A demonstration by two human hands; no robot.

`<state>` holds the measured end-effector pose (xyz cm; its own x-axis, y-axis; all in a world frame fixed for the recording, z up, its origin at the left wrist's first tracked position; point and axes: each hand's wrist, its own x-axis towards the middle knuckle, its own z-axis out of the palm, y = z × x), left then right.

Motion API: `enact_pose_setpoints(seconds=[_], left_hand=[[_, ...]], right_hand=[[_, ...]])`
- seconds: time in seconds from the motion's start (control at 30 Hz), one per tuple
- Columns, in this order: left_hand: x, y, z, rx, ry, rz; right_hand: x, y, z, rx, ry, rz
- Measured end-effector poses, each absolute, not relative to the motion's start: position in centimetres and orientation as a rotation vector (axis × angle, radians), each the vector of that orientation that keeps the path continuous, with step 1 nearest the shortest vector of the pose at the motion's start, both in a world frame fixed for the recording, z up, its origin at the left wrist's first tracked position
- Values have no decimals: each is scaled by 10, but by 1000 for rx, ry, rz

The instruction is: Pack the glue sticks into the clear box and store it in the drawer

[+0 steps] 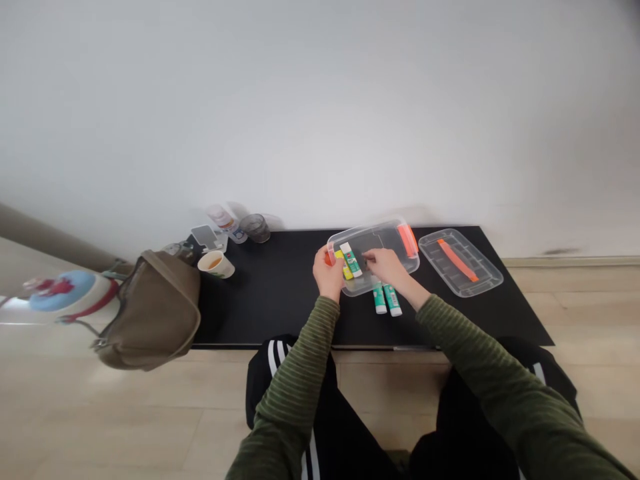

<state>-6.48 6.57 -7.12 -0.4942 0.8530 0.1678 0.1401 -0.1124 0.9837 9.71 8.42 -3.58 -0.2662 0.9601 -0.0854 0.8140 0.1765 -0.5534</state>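
Observation:
A clear plastic box (385, 233) with orange clasps lies slightly turned on the black table. My left hand (329, 272) is closed round its left end, thumb over the rim by the clasp. Inside, a white-and-green glue stick (351, 259) lies beside a yellow stick (346, 265), close to my left thumb. My right hand (386, 264) reaches over the box's near side, fingertips pinched together just right of the green glue stick. Whatever they hold, if anything, is hidden. Below my right wrist lie two more green-and-white glue sticks (393, 301), side by side, their upper ends near the box.
Right of the box lies its clear lid (461, 263) with an orange handle. Leftward on the black table (285, 300) stand a paper cup (216, 265) of amber liquid, a dark glass (255, 228), a spray can (227, 223) and a brown bag (150, 310). A wall rises behind.

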Motion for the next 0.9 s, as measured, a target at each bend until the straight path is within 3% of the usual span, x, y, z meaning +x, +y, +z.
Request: enact_pose_setpoints(seconds=[0.13, 0.3, 0.57, 0.9], left_hand=[[-64, 64, -71, 1110, 1600, 1656], [-63, 63, -72, 1106, 1603, 1669], [-63, 63, -74, 1101, 1575, 1683], [-64, 64, -73, 1106, 1564, 1674]], right_hand=[[129, 49, -32, -1601, -1768, 969], [161, 0, -52, -1601, -1476, 1016], [154, -14, -107, -1754, -1752, 601], [152, -16, -121, -1971, -1893, 342]])
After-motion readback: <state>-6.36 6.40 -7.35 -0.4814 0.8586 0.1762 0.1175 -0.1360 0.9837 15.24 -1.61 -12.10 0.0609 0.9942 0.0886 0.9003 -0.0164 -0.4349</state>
